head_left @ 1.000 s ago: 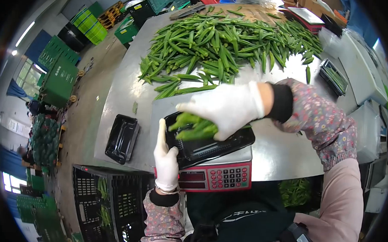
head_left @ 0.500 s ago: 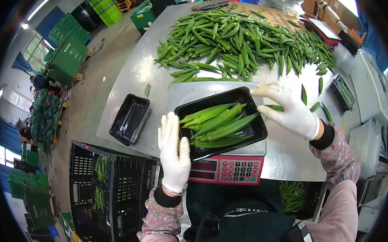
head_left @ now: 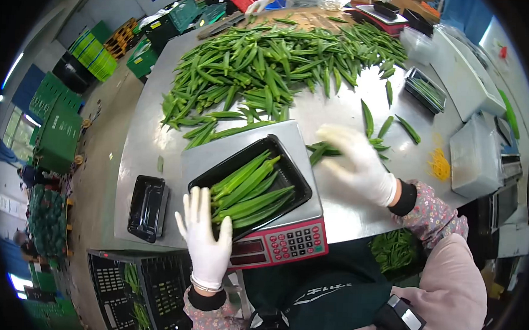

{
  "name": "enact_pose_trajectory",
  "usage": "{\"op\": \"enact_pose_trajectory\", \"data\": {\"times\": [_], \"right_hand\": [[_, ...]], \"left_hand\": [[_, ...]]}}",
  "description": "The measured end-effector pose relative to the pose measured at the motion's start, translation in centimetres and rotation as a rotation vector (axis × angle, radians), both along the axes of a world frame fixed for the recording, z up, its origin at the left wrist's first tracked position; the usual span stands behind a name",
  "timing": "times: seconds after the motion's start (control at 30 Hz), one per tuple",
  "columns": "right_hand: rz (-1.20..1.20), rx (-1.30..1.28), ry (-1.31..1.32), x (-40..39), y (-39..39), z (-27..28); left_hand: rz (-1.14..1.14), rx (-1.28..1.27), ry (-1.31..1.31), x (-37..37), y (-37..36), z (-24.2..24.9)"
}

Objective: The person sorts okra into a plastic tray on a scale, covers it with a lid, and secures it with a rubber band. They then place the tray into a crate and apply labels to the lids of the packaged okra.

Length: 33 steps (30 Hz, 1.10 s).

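Note:
A black plastic tray (head_left: 293, 184) rests tilted askew on the platform of a digital scale (head_left: 293, 245), with several okra pods (head_left: 248, 191) lying side by side in it. My left hand (head_left: 205, 239), in a white glove, lies against the tray's left end with its fingers spread, the fingertips by the pods' tips. To the right of the scale, my gloved right hand (head_left: 364, 169) hovers over the steel table, thumb and fingers apart and slightly blurred. Loose okra (head_left: 321, 151) lies at its fingertips, partly hidden behind the hand.
A large okra heap (head_left: 269, 65) covers the table's back. An empty black tray (head_left: 147, 208) stands at left, a filled one (head_left: 425, 90) at right. Yellow rubber bands (head_left: 439, 165) lie near a clear bin (head_left: 476, 156). Another person's gloved hand (head_left: 258, 5) shows behind the heap.
My right hand has left the tray's right end and moved towards the loose okra. My left hand's fingers have spread at the tray. The view has shifted, and another person's hand appears at the back.

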State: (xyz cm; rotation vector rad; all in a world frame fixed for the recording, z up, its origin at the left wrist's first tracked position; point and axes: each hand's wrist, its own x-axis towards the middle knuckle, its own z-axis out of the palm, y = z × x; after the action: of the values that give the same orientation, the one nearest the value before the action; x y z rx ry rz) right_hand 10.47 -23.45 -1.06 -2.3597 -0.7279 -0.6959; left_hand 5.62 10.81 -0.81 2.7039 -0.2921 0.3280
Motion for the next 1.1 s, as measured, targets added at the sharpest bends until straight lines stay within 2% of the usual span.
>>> {"op": "enact_pose_trajectory", "data": {"times": [0.07, 0.13, 0.2, 0.23, 0.33, 0.4, 0.47, 0.53, 0.7, 0.8, 0.93, 1.03, 1.1], "right_hand": [[-0.307, -0.101, 0.119, 0.3, -4.0, -2.6], [-0.469, -0.194, 0.418, 0.1, -7.8, -5.2], [-0.511, -0.255, 0.472, 0.4, -10.6, -8.8], [-0.478, -0.268, 0.418, 0.6, -11.4, -10.2], [-0.436, -0.197, 0.374, 1.3, -11.5, -9.4], [-0.504, -0.384, 0.518, 2.2, -11.4, -8.9], [-0.52, -0.293, 0.504, 3.1, -12.3, -10.2], [-0.566, -0.052, 0.491, 3.2, -11.6, -9.2], [-0.283, 0.104, 0.332, 4.2, -6.1, -2.1], [0.083, 0.035, 0.224, 3.7, 0.5, 3.2], [0.345, -0.189, 0.219, 3.4, 7.3, 5.2], [0.502, -0.184, 0.02, 4.0, 10.4, 3.0], [0.499, -0.136, 0.053, 4.1, 10.6, 3.6]], "left_hand": [[0.054, -0.088, -0.109, 0.0, 0.2, -0.1], [0.082, -0.156, -0.196, -0.3, 0.6, -0.3], [0.081, -0.275, -0.228, -0.5, 0.9, -0.6], [0.085, -0.297, -0.225, -0.6, 1.0, -0.7], [0.091, -0.35, -0.224, -0.8, 1.0, -0.9], [0.1, -0.373, -0.227, -1.2, 1.1, -0.8], [0.113, -0.374, -0.255, -1.6, 1.3, -0.5], [0.148, -0.413, -0.274, -2.0, 1.6, -0.7], [0.194, -0.586, -0.223, -2.1, 2.1, -1.4], [0.176, -0.62, -0.233, -2.0, 1.4, -1.3], [0.181, -0.611, -0.274, -2.6, 1.8, -0.9], [0.204, -0.597, -0.279, -3.5, 2.8, -1.0], [0.231, -0.594, -0.275, -4.2, 3.7, -1.1]]}}
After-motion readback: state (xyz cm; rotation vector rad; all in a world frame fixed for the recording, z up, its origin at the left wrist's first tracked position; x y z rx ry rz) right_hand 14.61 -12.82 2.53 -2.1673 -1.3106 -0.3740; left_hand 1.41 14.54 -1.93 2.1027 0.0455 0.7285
